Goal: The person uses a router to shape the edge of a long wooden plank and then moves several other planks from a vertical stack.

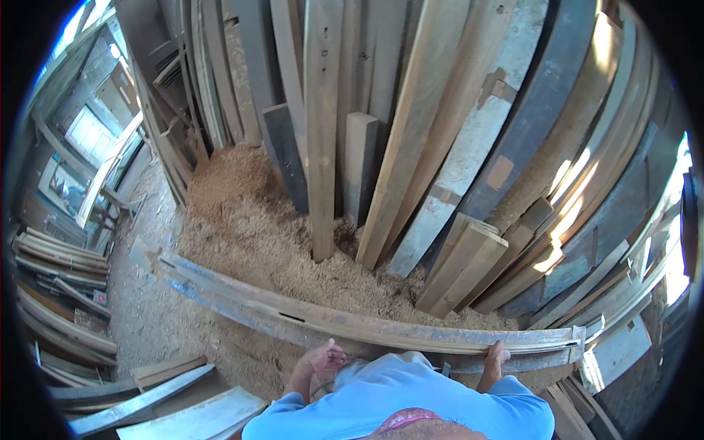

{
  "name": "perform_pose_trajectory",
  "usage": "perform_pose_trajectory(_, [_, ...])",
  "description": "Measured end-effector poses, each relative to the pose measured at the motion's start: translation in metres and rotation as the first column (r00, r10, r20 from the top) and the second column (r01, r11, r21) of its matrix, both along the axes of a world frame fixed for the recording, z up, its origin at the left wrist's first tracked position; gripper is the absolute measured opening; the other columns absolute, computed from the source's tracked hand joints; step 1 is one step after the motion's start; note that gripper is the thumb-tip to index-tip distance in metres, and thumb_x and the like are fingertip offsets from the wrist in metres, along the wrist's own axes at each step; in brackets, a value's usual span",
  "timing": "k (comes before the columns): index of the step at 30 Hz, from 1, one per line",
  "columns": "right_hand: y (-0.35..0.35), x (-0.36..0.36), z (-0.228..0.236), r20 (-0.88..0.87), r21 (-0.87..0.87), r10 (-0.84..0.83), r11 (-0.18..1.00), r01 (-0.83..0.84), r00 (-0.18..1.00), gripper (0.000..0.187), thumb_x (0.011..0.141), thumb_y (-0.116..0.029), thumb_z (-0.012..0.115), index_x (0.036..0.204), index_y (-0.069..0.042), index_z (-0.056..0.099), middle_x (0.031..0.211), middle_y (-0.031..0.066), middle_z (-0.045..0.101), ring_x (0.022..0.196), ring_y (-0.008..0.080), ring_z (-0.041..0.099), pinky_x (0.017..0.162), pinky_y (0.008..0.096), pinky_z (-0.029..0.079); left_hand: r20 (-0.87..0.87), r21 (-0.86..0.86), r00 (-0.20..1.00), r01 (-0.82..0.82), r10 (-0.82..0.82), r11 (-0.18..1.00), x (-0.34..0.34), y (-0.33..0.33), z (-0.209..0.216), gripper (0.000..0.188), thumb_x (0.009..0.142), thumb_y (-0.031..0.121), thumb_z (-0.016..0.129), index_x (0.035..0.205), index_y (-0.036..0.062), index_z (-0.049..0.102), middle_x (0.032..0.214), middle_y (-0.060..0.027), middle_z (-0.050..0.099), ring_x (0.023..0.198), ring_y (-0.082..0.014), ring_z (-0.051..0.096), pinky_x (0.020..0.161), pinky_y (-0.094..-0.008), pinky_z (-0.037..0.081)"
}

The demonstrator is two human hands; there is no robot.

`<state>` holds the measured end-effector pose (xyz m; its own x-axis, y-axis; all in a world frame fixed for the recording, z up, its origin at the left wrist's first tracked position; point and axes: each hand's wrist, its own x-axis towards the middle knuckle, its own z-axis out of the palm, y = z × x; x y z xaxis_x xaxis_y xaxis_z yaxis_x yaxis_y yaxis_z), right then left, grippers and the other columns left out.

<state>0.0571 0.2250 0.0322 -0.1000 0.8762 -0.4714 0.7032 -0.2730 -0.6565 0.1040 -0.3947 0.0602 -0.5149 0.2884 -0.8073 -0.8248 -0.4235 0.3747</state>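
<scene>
A long wooden beam [315,315] with a slot in its face and worn pale-blue patches lies across in front of me, from the left to the right. My right hand [496,355] grips its near edge toward the right end, its fingers partly hidden by the wood. Just short of the beam's near edge, left of its middle, is my left hand [325,358]. Its fingers are loosely curled and apart, with nothing seen in them.
Many upright planks [323,132] lean in a row beyond the beam, their feet in a heap of sawdust [242,198]. Stacked boards [62,293] stand at the left, and loose boards [198,414] lie near my left side. A pale panel [620,352] rests at the right.
</scene>
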Motion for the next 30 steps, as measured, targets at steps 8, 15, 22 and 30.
perform_pose_trajectory(8, [-0.031,-0.003,0.011,-0.218,-0.433,-0.12,0.901,0.014,0.968,0.069,0.087,-0.045,0.069,0.138,-0.004,0.048,0.13,0.0193,0.056,0.116,0.0356,0.058,0.096,0.0529,0.049,-0.056,-0.283,0.66,-0.73,0.749,0.622,-0.074,-0.047,0.025,0.094,0.087,0.061,0.071,0.153,0.0058,0.034,0.141,-0.0223,0.052,0.124,-0.0388,0.055,0.104,-0.0617,0.044])
perform_pose_trajectory(15, [-0.006,0.041,-0.04,-0.516,-0.121,0.502,0.76,-0.639,0.694,0.081,0.068,-0.029,0.084,0.133,0.002,0.048,0.122,0.0238,0.056,0.112,0.0433,0.057,0.093,0.0529,0.049,-0.146,-0.624,0.624,-0.66,0.767,0.418,-0.112,-0.024,0.004,0.065,0.084,0.013,0.078,0.139,-0.0013,0.047,0.131,-0.019,0.06,0.115,-0.0349,0.062,0.092,-0.0554,0.053])
perform_pose_trajectory(22, [-0.018,0.025,-0.037,-0.298,-0.656,-0.075,0.741,-0.147,0.952,0.062,0.09,-0.042,0.066,0.136,-0.003,0.054,0.13,0.0151,0.059,0.119,0.0337,0.057,0.099,0.0501,0.047,-0.241,-0.371,0.474,-0.851,0.847,0.371,-0.072,-0.041,-0.011,0.053,0.077,0.004,0.077,0.124,-0.0109,0.058,0.118,-0.0224,0.066,0.102,-0.0339,0.068,0.083,-0.0506,0.057])
perform_pose_trajectory(30, [-0.024,0.033,-0.021,-0.485,-0.627,-0.124,0.739,-0.246,0.865,0.039,0.095,-0.029,0.059,0.125,-0.006,0.061,0.122,0.0114,0.064,0.115,0.0314,0.06,0.098,0.0519,0.049,-0.178,-0.095,0.401,-0.916,0.899,0.39,-0.056,-0.046,-0.033,0.051,0.077,-0.003,0.068,0.126,-0.0054,0.057,0.114,-0.0189,0.067,0.104,-0.0365,0.066,0.093,-0.0557,0.055])
